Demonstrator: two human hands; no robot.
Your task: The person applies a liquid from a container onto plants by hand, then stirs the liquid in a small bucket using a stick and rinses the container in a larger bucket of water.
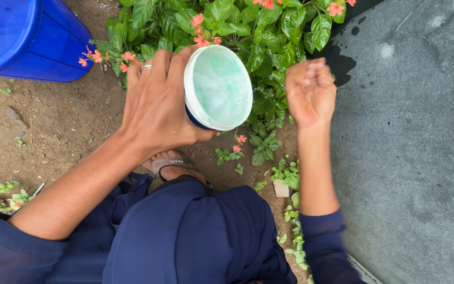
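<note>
Gripping tub (218, 87) — left hand (156, 105) curled.

Location: an outdoor garden bed at the edge of a paved area. I am crouched on bare brown soil (53, 126) scattered with small stones and weed seedlings. At twelve o'clock stands a flowering shrub (248, 31) with glossy green leaves and small salmon-orange blossoms, rooted directly in the ground. At ten o'clock a blue plastic bucket (22, 37) sits on the dirt. From one to five o'clock runs a grey concrete slab (411, 158), with a dark wet patch beside the shrub. Low weeds (290, 179) grow along the seam between soil and slab. Daylight throughout; no walls or roofing visible.
</note>
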